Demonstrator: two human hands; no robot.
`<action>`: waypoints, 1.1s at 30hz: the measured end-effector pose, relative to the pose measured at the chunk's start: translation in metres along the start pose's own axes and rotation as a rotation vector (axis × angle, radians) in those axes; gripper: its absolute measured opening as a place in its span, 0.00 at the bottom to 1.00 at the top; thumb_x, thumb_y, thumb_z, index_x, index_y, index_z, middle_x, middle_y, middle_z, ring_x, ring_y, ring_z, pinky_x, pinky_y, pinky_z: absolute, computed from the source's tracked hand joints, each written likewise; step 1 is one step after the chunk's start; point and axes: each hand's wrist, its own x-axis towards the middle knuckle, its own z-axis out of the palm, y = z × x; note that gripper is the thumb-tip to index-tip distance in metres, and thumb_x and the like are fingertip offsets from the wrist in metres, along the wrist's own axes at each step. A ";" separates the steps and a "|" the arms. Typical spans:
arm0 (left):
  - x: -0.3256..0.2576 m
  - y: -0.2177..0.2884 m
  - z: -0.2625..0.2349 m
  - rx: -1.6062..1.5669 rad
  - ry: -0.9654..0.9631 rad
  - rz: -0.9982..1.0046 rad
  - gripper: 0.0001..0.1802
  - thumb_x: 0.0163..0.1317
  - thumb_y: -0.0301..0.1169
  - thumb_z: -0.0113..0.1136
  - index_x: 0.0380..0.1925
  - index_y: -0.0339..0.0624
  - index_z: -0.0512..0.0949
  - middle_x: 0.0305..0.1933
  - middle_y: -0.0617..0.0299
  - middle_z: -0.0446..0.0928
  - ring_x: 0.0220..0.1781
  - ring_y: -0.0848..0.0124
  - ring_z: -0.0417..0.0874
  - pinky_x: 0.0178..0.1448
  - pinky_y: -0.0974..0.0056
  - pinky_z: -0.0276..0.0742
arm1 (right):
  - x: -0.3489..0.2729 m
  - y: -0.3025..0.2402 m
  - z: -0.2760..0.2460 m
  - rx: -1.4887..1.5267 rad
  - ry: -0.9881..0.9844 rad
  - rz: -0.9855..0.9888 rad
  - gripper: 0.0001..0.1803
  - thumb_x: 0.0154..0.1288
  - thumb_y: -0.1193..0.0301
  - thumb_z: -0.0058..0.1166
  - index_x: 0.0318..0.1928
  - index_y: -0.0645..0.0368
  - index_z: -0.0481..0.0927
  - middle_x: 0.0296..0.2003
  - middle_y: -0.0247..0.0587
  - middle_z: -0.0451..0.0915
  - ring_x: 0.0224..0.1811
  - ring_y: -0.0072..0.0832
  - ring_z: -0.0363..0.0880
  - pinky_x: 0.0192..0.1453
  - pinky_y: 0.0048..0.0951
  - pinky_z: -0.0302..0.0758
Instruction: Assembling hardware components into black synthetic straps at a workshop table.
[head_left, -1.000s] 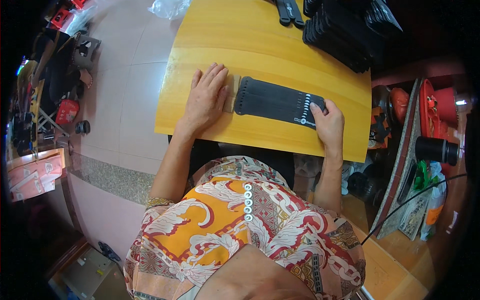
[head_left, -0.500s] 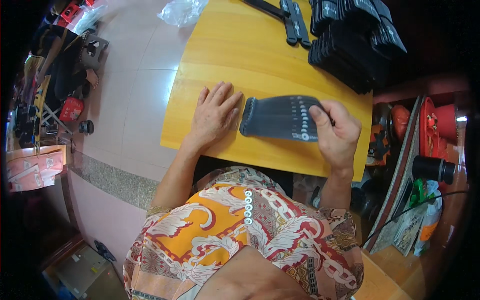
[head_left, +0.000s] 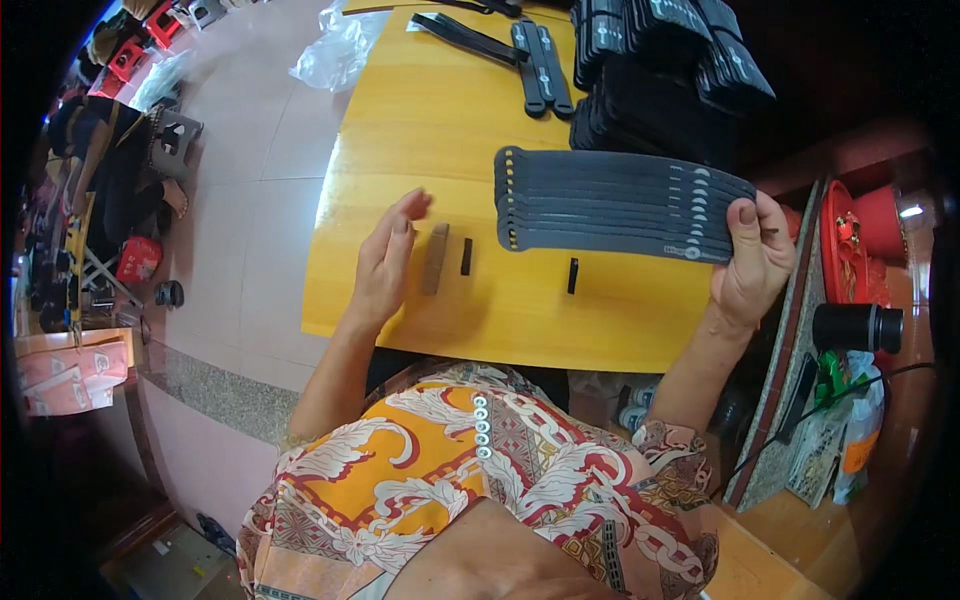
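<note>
My right hand (head_left: 748, 262) grips one end of a fanned bundle of several black straps (head_left: 600, 205) and holds it lifted above the yellow wooden table (head_left: 420, 130). My left hand (head_left: 385, 262) hovers open just over the table's near left part, holding nothing. Beside its fingers lie a small brown flat piece (head_left: 434, 259) and a short black piece (head_left: 466, 256). Another short black piece (head_left: 572, 276) lies on the table below the bundle.
A tall stack of black straps (head_left: 660, 80) fills the far right of the table, with a few loose straps (head_left: 520, 55) and a clear plastic bag (head_left: 335, 50) at the far left edge. Red containers (head_left: 860, 235) and a black cylinder (head_left: 858, 327) sit on the right.
My right hand has lifted the strap bundle off the table and swung it up to the right. My left hand came off the bundle, and small pieces now show on the tabletop.
</note>
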 end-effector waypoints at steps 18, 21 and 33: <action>0.169 0.101 0.099 -0.080 -0.225 -0.047 0.13 0.59 0.33 0.52 0.26 0.33 0.77 0.17 0.64 0.72 0.18 0.79 0.72 0.23 0.74 0.66 | 0.085 0.044 -0.073 -0.340 -0.013 0.154 0.07 0.60 0.74 0.53 0.33 0.67 0.78 0.27 0.28 0.76 0.28 0.11 0.69 0.33 0.16 0.67; 0.199 0.105 0.113 0.061 -0.256 -0.076 0.14 0.57 0.35 0.54 0.26 0.32 0.78 0.17 0.63 0.73 0.17 0.77 0.74 0.23 0.71 0.68 | 0.109 0.069 -0.083 -0.369 0.053 0.146 0.07 0.57 0.74 0.56 0.31 0.67 0.78 0.24 0.27 0.75 0.25 0.12 0.68 0.29 0.17 0.66; 0.215 0.070 0.133 0.118 -0.220 -0.069 0.14 0.56 0.34 0.53 0.28 0.32 0.80 0.17 0.61 0.74 0.14 0.72 0.71 0.14 0.66 0.64 | 0.116 0.112 -0.097 -0.558 0.103 0.146 0.09 0.54 0.71 0.59 0.29 0.67 0.79 0.22 0.32 0.76 0.24 0.16 0.68 0.29 0.22 0.67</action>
